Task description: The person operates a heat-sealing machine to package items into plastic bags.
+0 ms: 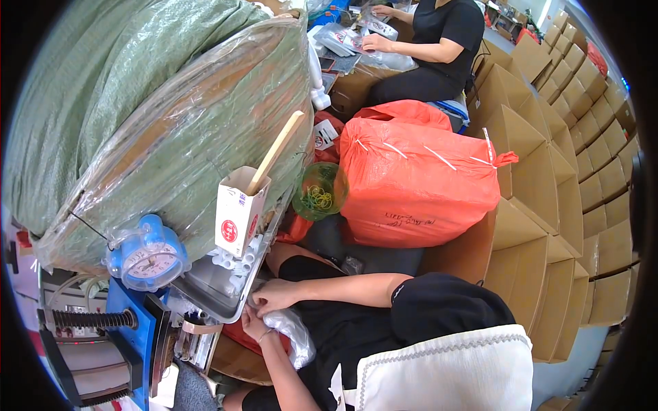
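Note:
My right hand [275, 296] and my left hand [254, 325] meet over my lap, beside the near corner of a metal tray [218, 309]. Both have bent, closed fingers; whatever is pinched between the fingertips is too small or hidden to make out. Crumpled clear plastic [296, 337] lies against my left wrist and under the right hand. Red material [241, 337] shows below the hands. In the tray are several small white plastic parts [236, 268]. A cut-open white carton [236, 218] holding a wooden stick [277, 151] stands at the tray's far part.
A blue alarm clock [152, 259] hangs by a large green wrapped sack [192, 137]. A green see-through container [321, 192] holds yellow rubber bands. Tied red bag [418, 178] beyond; blue machine [133, 335] lower left; open cardboard boxes [528, 185] at right. Another person [439, 55] works far off.

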Available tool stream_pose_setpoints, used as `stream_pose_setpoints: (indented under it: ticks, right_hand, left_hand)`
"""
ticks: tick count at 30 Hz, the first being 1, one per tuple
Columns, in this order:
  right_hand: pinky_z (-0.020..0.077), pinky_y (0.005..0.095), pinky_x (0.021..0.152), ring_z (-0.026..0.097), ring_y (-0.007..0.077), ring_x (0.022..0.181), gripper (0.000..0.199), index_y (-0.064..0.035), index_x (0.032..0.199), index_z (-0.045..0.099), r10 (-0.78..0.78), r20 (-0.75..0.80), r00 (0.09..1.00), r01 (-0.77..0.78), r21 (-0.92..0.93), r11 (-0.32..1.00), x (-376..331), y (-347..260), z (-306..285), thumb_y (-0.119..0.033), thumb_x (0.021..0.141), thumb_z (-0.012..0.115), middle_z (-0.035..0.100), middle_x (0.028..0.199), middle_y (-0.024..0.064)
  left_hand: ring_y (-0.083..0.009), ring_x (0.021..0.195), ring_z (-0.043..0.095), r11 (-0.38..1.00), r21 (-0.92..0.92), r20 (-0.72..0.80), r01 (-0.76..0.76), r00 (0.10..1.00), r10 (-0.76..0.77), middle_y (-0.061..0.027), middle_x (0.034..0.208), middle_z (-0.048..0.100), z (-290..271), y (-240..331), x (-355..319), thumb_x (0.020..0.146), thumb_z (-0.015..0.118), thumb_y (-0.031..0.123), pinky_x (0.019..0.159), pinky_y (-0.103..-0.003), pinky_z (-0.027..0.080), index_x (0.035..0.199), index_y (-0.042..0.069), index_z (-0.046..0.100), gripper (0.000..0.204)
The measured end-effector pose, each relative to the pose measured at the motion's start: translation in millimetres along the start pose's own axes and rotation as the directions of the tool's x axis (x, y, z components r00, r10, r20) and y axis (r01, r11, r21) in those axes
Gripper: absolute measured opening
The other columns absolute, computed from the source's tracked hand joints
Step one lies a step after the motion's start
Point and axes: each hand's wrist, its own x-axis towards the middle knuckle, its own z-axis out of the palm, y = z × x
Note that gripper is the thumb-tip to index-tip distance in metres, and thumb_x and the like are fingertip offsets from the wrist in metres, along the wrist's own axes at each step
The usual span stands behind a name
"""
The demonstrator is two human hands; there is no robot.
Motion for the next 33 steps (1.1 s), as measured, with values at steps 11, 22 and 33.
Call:
stream_pose_setpoints:
  ticks: [11,22,33]
  right_hand:
    - [0.0463,0.0486,0.071,0.060,0.0385,0.079,0.020,0.0015,0.082,0.055,-0.199,0.132,0.971,0.225,-0.233,0.946,-11.5,-40.3,53.2,-0.018,0.080,0.054,0.062,0.082,0.0193]
    - [0.0491,0.0480,0.068,0.063,0.0386,0.078,0.026,-0.0004,0.095,0.056,-0.149,0.337,0.930,0.247,-0.272,0.930,-22.3,-74.0,68.7,-0.024,0.085,0.057,0.064,0.079,0.0209]
    - [0.0482,0.0473,0.064,0.063,0.0355,0.075,0.017,-0.0005,0.085,0.058,-0.588,0.172,0.790,0.602,-0.396,0.693,-35.9,-55.1,74.0,-0.014,0.076,0.057,0.064,0.079,0.0180]
  left_hand:
    - [-0.0214,0.096,0.061,0.989,-0.122,-0.281,-0.087,0.959,0.050,-0.0102,0.109,0.061,-83.9,18.6,-12.1,0.086,0.058,0.008,0.076,-0.033,0.050,0.133,0.010,0.043,0.050]
    - [-0.0165,0.091,0.058,0.597,0.632,0.159,-0.495,0.836,0.524,-0.0127,0.117,0.060,-143.1,24.4,-37.7,0.079,0.058,-0.010,0.083,-0.028,0.046,0.127,-0.002,0.052,0.049]
    - [-0.0200,0.094,0.060,0.574,0.655,0.186,-0.492,0.841,0.508,-0.0110,0.102,0.065,-203.6,28.8,-61.9,0.083,0.056,-0.007,0.086,-0.030,0.045,0.103,-0.003,0.066,0.022]
